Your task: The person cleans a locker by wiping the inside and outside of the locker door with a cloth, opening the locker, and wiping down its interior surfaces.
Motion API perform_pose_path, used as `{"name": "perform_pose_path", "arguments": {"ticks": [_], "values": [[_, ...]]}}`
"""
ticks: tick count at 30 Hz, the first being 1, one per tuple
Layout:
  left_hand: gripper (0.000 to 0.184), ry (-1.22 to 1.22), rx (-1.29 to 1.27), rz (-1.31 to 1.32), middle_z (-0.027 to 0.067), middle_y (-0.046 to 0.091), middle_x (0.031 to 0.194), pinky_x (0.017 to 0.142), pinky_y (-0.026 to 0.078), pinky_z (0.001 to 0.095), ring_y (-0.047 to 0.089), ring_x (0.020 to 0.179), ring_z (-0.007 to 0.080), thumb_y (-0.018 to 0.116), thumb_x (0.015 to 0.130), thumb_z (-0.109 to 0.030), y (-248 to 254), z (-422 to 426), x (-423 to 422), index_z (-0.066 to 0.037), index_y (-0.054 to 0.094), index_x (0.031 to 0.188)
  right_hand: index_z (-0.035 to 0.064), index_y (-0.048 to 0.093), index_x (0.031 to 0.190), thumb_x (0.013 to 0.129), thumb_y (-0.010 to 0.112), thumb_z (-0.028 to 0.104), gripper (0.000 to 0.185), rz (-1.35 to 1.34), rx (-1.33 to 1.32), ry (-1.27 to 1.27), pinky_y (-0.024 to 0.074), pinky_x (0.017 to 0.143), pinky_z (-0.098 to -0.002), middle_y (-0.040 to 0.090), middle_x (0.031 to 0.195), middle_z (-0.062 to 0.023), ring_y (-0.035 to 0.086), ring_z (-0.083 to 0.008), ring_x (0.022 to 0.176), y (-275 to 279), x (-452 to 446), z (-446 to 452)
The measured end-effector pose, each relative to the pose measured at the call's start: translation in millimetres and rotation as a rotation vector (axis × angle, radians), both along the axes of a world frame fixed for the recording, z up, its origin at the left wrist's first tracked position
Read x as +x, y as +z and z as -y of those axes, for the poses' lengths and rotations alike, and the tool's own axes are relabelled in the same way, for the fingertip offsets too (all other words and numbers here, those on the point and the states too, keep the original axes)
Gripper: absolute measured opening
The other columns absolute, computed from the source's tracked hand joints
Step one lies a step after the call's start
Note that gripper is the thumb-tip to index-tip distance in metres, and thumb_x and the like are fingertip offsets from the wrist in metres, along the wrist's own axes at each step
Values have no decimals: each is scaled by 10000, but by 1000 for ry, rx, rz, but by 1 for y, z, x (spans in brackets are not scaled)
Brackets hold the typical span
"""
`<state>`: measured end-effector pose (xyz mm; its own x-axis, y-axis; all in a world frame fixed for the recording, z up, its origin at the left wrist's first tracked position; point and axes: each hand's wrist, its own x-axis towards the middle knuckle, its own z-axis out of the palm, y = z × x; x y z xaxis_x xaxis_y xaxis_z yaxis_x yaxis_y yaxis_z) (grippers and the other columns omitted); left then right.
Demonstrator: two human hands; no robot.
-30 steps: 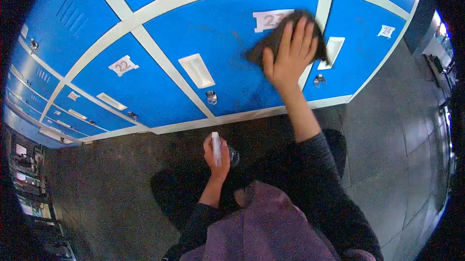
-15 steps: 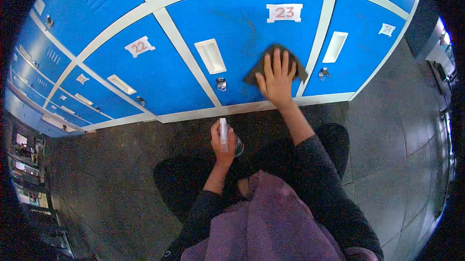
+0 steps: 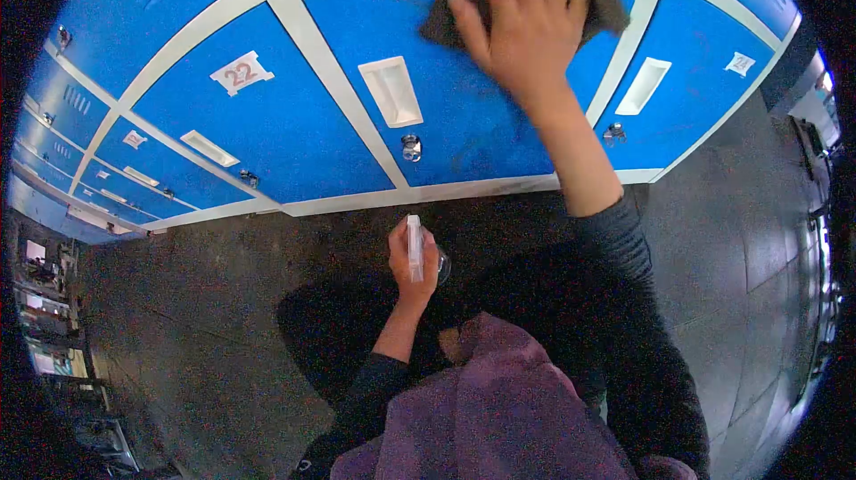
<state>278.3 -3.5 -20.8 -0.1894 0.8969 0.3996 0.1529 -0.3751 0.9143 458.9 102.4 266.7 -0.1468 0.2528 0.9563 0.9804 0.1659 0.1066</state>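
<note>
My right hand point(image 3: 532, 39) lies with spread fingers on a dark cloth point(image 3: 464, 0), pressing it against the upper part of a blue locker door point(image 3: 486, 114). The cloth and hand cover the area where this door's number label would show. My left hand point(image 3: 415, 262) is wrapped round a spray bottle point(image 3: 415, 248) with a white top and a clear body, held low in front of the lockers. A white recessed handle point(image 3: 390, 92) and a metal lock point(image 3: 411, 148) sit on the door's left side.
Locker door 22 point(image 3: 267, 123) is on the left, with smaller-looking doors beyond it. Locker door 24 point(image 3: 691, 79) stands on the right. Dark floor tiles point(image 3: 196, 320) lie below, and equipment shows at both far edges.
My right hand has swept the cloth from the door's lower part to its top since half a second ago. My left hand still holds the bottle low down. The view has shifted slightly.
</note>
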Motion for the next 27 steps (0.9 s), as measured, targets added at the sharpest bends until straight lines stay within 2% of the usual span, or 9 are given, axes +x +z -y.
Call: {"name": "perform_pose_path", "arguments": {"ticks": [1,6,10,15,17,19,21,23,27], "values": [[414,-14,20,1,79,561,887,718,465,288,558,784,149,572,829,-116,2,0,0,-17,390,1187,216,394,1325,795,518,461,596,22,47,-1,239,1008,-465,289,1415,-84,262,-256,1292,-27,1,-17],[413,-1,-4,-23,76,555,880,720,462,292,550,778,147,567,830,-117,11,4,2,-17,390,1189,157,381,1343,832,499,407,581,312,-121,106,242,1040,-382,307,1419,-46,286,-221,1296,-113,2,-12],[398,67,35,-194,77,555,876,730,461,296,552,779,160,563,825,-105,14,3,0,-10,404,1177,50,314,1354,893,419,274,523,746,-480,127,126,1112,-375,272,1430,-66,225,-214,1328,-195,9,-13],[399,61,68,-205,87,566,864,741,462,296,561,786,176,565,814,-91,29,7,3,1,409,1170,116,305,1370,886,441,229,515,759,-496,166,221,1082,-331,272,1432,-41,235,-176,1326,-260,22,5],[401,73,79,-215,86,569,855,733,465,298,563,774,177,567,810,-86,25,5,1,4,408,1167,142,320,1366,881,451,240,512,654,-500,186,248,1070,-325,278,1430,-28,258,-172,1314,-260,21,4],[401,58,33,-176,82,570,849,722,469,301,564,759,177,571,807,-84,23,4,1,4,408,1163,166,344,1358,877,456,270,504,530,-601,183,250,1065,-336,287,1427,-15,281,-178,1303,-218,12,14],[396,67,36,-192,75,568,839,708,472,299,566,746,172,573,811,-90,27,5,3,-1,408,1160,187,384,1339,863,467,364,514,471,-425,-4,229,1058,-412,282,1429,-17,276,-207,1302,-167,-4,12],[395,61,28,-178,70,565,831,699,473,294,566,739,165,573,816,-97,27,6,3,-5,407,1162,211,407,1326,836,488,422,540,200,-275,52,194,1041,-489,261,1438,-37,230,-240,1322,-119,-13,1],[401,26,23,-115,63,559,822,688,472,280,563,736,148,568,825,-109,18,3,3,-2,397,1172,232,410,1316,779,525,431,584,48,141,68,156,1047,-482,252,1436,43,226,-197,1312,-12,-25,-19]]}}
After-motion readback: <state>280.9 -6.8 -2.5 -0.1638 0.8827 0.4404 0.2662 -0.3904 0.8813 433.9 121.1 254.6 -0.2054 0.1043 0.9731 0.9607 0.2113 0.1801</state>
